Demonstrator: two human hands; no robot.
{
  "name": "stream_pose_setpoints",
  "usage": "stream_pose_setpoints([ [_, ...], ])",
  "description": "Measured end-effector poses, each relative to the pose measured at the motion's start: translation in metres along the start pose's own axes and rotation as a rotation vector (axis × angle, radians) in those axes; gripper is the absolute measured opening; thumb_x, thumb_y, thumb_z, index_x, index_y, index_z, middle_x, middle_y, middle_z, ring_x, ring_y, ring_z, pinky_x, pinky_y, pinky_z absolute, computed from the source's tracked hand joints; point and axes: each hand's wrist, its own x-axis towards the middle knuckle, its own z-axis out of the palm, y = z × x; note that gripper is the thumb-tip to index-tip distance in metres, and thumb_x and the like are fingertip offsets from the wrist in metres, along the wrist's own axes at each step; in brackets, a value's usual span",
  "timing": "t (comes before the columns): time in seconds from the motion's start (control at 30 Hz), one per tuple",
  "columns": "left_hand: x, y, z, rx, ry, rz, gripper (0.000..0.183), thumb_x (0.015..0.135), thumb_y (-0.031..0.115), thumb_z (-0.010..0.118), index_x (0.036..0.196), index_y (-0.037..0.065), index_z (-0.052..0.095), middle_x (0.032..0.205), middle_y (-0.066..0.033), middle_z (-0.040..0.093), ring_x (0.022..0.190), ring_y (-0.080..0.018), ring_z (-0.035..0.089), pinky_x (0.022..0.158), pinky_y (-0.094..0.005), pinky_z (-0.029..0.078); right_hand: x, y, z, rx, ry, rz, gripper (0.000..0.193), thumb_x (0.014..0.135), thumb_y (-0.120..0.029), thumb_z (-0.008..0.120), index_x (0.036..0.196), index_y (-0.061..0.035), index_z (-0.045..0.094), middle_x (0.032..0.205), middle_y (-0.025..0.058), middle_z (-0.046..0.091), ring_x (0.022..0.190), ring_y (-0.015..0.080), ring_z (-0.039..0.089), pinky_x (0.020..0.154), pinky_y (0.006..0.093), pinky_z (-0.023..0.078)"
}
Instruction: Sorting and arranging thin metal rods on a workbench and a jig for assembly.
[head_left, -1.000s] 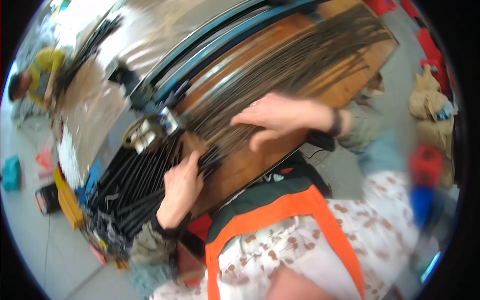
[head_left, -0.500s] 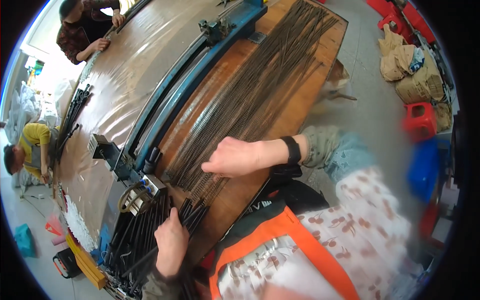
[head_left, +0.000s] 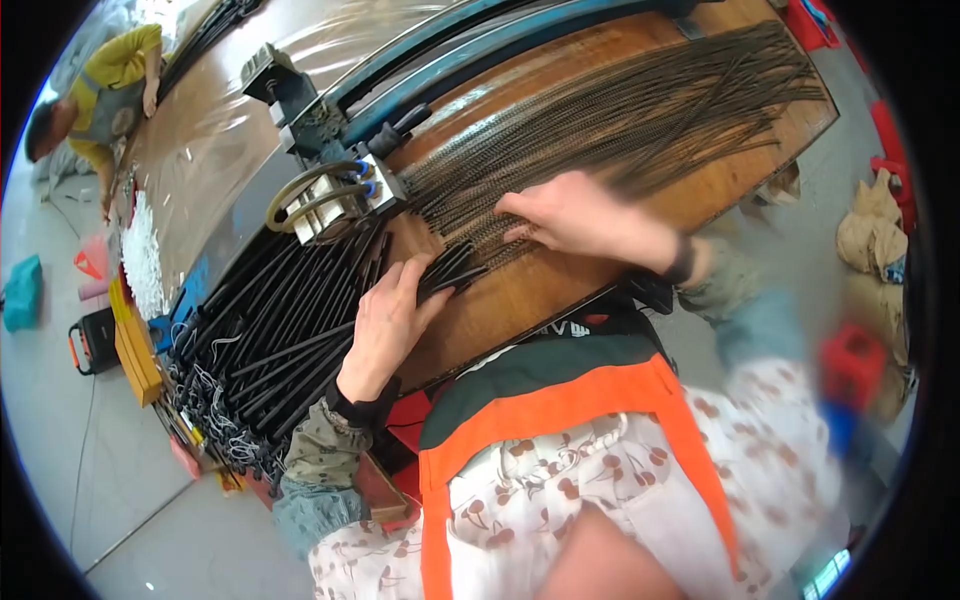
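My left hand (head_left: 385, 325) is closed around a few black tubes (head_left: 455, 272), whose ends poke out past the thumb and forefinger toward the middle of the bench. To its right, my right hand (head_left: 575, 215) hangs low over the thin brown, spiral-patterned rods (head_left: 520, 150), fingers bent. Whatever lies between those fingertips is hidden or too small to name. More black tubes (head_left: 280, 320) lie in a dense bundle left of my left hand, with pale cords tangled at their outer ends.
A metal clamp device (head_left: 340, 200) with hoses stands beyond my left hand, joined to a long blue rail (head_left: 480, 50). The wooden bench (head_left: 480, 325) ends at an edge near my lap. A person in yellow (head_left: 110, 95) works at the far left. Red stools (head_left: 850, 365) stand right.
My view has turned, so the bench now runs more across it. My right hand has gone from a fist to bent, partly spread fingers. My left hand has moved nearer the tube ends.
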Motion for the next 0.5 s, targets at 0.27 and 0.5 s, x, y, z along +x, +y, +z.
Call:
stream_pose_setpoints([
  [0.27, -0.009, 0.011, 0.003, 0.228, -0.128, 0.027, 0.049, 0.083, 0.023, 0.076, 0.123, 0.004, 0.057, 0.087, -0.0102, 0.062, 0.072, -0.0269, 0.067, 0.060, -0.0377, 0.055, 0.000, -0.013, 0.005, -0.302, 0.030, -0.177, 0.032, 0.090, -0.038, 0.065, 0.085, -0.0093, 0.052, 0.069, 0.0112, 0.067, 0.062, 0.0327, 0.067, 0.050, 0.0436, 0.050],
  [0.5, -0.018, 0.004, 0.017, 0.243, 0.100, 0.134, 0.049, 0.076, 0.020, 0.079, 0.121, 0.006, 0.066, 0.093, -0.0063, 0.063, 0.085, -0.0255, 0.064, 0.071, -0.0368, 0.051, 0.000, 0.006, 0.024, -0.182, 0.151, -0.295, 0.033, 0.084, -0.039, 0.073, 0.095, -0.0108, 0.060, 0.075, 0.0051, 0.062, 0.072, 0.0271, 0.066, 0.055, 0.0374, 0.051],
])
